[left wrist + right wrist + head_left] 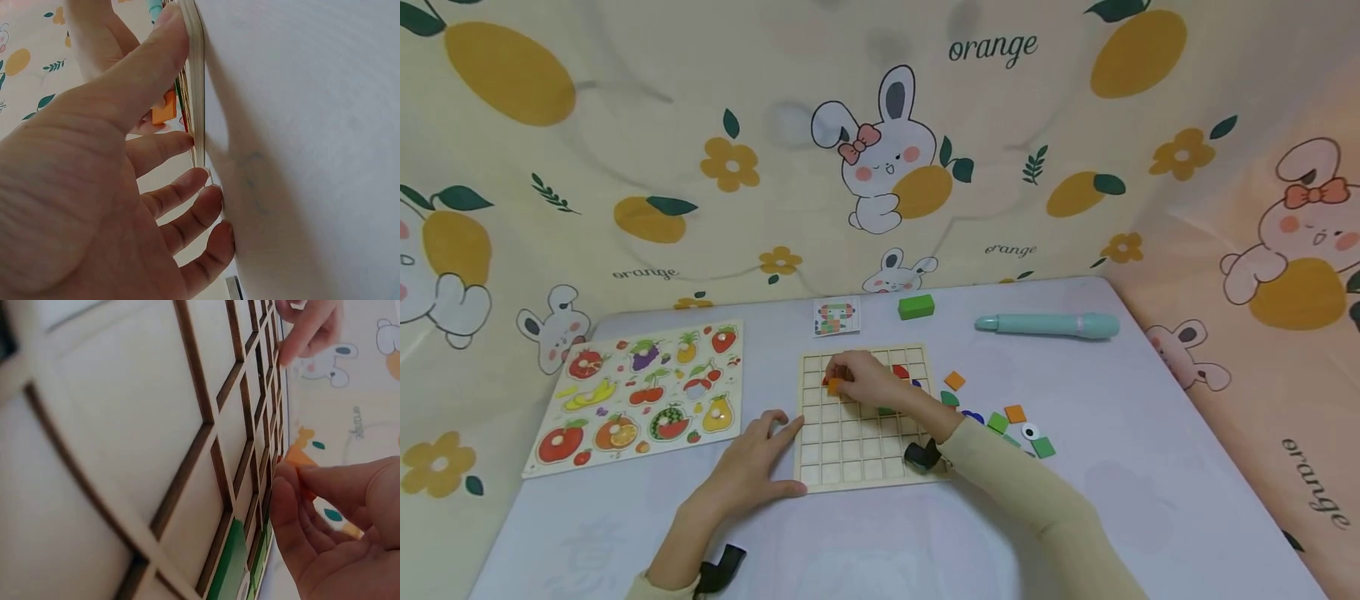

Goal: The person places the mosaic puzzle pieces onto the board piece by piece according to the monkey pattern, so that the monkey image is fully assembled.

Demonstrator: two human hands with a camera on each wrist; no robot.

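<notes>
A wooden grid board (pixel 842 454) lies on the table, divided into small square cells. My right hand (pixel 874 385) is over its upper left part, pinching an orange square tile (pixel 834 387) between thumb and fingers. In the right wrist view the orange tile (pixel 302 457) is tilted close to the grid, partly hidden by the fingertips. My left hand (pixel 751 468) rests at the board's left edge with thumb and fingers spread, touching its side. Red, green and blue pieces sit in the board's upper cells, partly covered by my right hand, including a green piece (pixel 229 565).
Loose tiles lie right of the board, among them an orange tile (pixel 1015 413) and a green tile (pixel 1043 447). Behind it are a pattern card (pixel 837 317), a green block (pixel 916 307) and a teal pen-shaped object (pixel 1047 326). A fruit puzzle board (pixel 613 396) lies left.
</notes>
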